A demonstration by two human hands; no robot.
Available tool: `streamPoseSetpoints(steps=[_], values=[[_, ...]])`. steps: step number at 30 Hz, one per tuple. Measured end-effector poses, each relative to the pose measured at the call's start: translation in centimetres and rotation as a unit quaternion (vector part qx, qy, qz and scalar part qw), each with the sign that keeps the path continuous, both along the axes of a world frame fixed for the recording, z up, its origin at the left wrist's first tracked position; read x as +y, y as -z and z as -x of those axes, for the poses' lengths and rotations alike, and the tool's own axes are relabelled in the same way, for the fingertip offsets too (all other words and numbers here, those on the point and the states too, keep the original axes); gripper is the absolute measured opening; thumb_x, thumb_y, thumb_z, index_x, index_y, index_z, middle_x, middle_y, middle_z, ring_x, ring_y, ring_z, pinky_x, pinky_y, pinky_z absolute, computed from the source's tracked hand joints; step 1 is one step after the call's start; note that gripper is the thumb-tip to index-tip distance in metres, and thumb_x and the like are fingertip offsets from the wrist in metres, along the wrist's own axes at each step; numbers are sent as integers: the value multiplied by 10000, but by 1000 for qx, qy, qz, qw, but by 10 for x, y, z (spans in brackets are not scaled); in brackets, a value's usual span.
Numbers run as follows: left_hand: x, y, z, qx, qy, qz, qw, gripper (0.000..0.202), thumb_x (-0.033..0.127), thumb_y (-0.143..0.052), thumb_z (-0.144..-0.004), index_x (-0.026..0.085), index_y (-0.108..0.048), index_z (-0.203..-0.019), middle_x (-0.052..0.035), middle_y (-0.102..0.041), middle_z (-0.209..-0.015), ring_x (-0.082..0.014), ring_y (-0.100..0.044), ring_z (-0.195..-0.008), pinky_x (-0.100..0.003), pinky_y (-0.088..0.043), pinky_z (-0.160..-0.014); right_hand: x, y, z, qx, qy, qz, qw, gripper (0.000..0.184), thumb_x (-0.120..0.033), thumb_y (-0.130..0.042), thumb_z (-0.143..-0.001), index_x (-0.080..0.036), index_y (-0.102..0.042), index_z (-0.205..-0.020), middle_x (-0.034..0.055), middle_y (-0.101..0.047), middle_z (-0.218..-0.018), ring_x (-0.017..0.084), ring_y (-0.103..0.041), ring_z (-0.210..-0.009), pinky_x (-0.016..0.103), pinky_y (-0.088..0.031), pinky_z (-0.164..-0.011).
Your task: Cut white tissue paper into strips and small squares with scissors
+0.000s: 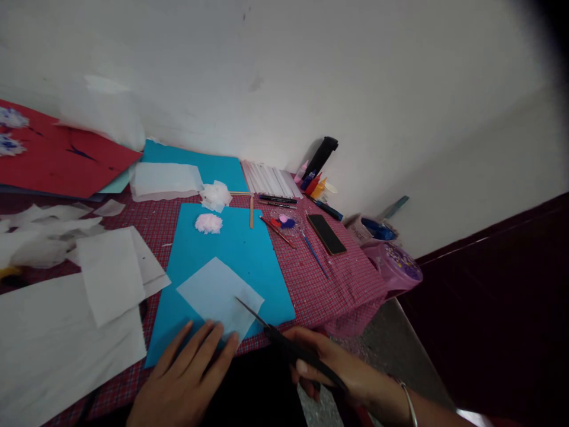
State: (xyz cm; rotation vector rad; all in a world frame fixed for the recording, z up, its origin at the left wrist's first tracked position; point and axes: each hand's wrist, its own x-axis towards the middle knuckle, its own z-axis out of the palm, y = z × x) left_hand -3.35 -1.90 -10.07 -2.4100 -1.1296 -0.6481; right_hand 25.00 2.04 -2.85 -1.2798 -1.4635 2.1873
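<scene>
My right hand [340, 370] is closed around the black handles of a pair of scissors [275, 335], whose blades point up-left onto a square of thin white tissue paper [217, 293]. The tissue lies on a blue card sheet [240, 249] on the table. My left hand [189, 376] lies flat with fingers stretched out, its fingertips on the near edge of the tissue and the blue sheet. A small pink-white tissue flower [208, 223] sits at the far end of the blue sheet.
A red checked cloth [338, 279] covers the table. White paper sheets [111, 273] lie at left, a red card [57, 157] at far left. A phone [326, 233], brushes, pens and a paint palette [284, 222] sit at right; a purple tub [395, 264] stands past the table's corner.
</scene>
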Motion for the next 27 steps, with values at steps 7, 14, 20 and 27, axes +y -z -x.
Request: streamPoseSetpoints(steps=[7,14,20,27], values=[[-7,2,-14,-106,-51,38,992,506,305,-192,-999,233,-677,-1125,-89,-717,-1105,-254,-609,-1069,-476,-356,-996,2,3,-2,-18,-7,18,1000,627,-561,-701,-760,-144,-498,-1182,-23,-565,-731,19,-477,-457,118,-384,-395],[0,-11,-18,-113,-37,27,993,331,226,-368,-963,196,-696,-993,-67,-732,-999,-228,-637,-966,-422,-391,-961,7,-8,-2,-15,-41,10,999,667,-634,-666,-744,-111,-490,-1119,3,-559,-775,36,-508,-502,140,-398,-424],[7,-22,-21,-95,-37,13,995,357,168,-351,-966,158,-700,-892,-81,-713,-892,-226,-615,-870,-369,-419,-838,6,-4,-6,48,-32,55,997,617,-639,-633,-774,-118,-508,-1081,23,-568,-822,53,-536,-550,161,-410,-467],[10,-22,-17,-147,3,34,989,419,143,-280,-980,161,-693,-908,-49,-698,-851,-193,-590,-820,-352,-424,-805,14,-9,5,38,-21,70,997,588,-596,-647,-790,-130,-486,-1113,26,-594,-814,65,-559,-540,167,-425,-452]])
